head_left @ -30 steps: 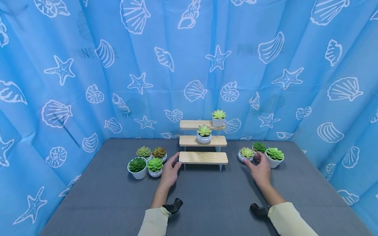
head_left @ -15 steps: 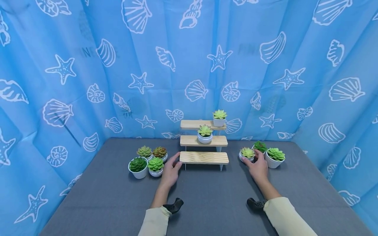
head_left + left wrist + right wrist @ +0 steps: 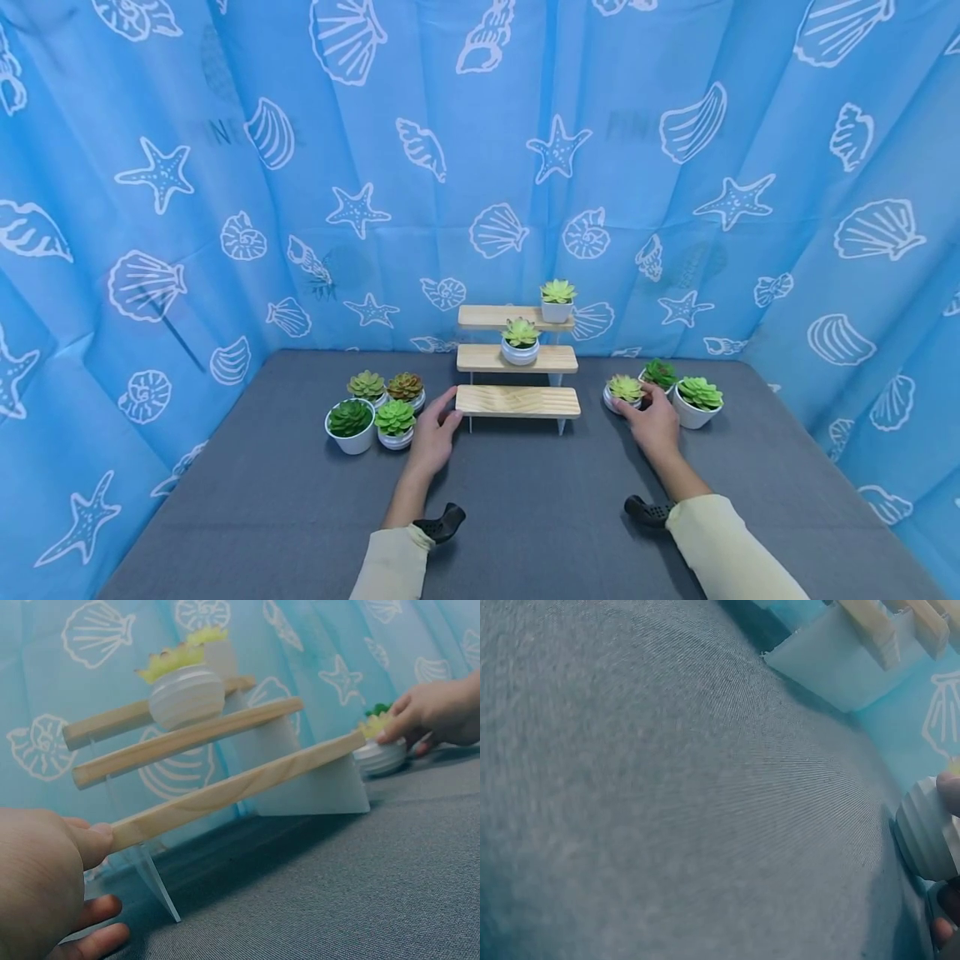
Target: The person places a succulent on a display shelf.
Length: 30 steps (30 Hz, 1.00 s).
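Note:
My left hand (image 3: 432, 440) holds the left end of the lowest board of a three-tier wooden stand (image 3: 517, 402), its thumb on the front edge. In the left wrist view, the remaining fingers hang below that board. Right of the stand, my right hand (image 3: 656, 425) pinches a small yellow-green potted succulent (image 3: 625, 390) in a ribbed white pot, low at the table. The right wrist view catches only part of this pot (image 3: 930, 832) and some fingertips at its edge. Another succulent (image 3: 520, 340) sits on the middle board, and one in a square pot (image 3: 557, 302) on the top board's right end.
Several potted succulents (image 3: 351, 421) cluster on the grey tabletop (image 3: 540, 517) left of my left hand. A dark green succulent (image 3: 658, 373) and a bright green succulent (image 3: 697, 400) stand right beside my right hand. A blue shell-print curtain (image 3: 420, 100) surrounds the table.
My right hand has closed in around the succulent's pot and shifted slightly left, the pot moving a little with it. My left hand stays at the stand.

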Motion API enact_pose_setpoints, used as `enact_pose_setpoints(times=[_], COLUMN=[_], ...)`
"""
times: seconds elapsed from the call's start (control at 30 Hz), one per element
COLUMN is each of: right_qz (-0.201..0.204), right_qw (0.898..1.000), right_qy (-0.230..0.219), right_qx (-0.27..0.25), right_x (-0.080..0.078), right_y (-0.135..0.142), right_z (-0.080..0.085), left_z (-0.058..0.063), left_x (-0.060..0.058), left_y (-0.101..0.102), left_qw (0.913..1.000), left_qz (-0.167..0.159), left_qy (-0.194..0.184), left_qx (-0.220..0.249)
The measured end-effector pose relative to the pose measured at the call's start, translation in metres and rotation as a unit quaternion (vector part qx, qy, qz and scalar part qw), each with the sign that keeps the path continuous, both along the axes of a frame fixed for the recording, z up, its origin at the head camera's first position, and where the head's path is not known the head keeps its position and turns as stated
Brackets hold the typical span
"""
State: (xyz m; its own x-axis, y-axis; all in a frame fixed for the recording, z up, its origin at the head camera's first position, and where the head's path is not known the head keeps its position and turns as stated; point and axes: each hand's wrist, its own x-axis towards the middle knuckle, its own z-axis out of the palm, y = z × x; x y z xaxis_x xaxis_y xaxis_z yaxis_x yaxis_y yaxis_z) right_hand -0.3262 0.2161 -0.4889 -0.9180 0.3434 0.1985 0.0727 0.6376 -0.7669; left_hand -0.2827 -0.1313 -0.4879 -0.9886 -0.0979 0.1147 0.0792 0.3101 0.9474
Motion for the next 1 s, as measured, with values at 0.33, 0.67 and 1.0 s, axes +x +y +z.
enact_pose_setpoints(times=[0.33,0.67,1.0], right_qz=[-0.006,0.002,0.033], right_qw=[0.999,0.991,0.985], right_qy=[0.012,0.071,0.112], right_qx=[-0.041,-0.117,-0.125], right_x=[0.002,-0.011,-0.014], right_y=[-0.014,-0.03,-0.047], right_z=[0.016,0.048,0.078], left_z=[0.0,0.0,0.0], left_x=[0.0,0.001,0.001], left_y=[0.0,-0.002,-0.001], left_qw=[1.0,1.0,1.0], left_qz=[0.001,-0.002,-0.002], left_qy=[0.0,0.007,0.002], left_qx=[0.0,0.0,0.002])
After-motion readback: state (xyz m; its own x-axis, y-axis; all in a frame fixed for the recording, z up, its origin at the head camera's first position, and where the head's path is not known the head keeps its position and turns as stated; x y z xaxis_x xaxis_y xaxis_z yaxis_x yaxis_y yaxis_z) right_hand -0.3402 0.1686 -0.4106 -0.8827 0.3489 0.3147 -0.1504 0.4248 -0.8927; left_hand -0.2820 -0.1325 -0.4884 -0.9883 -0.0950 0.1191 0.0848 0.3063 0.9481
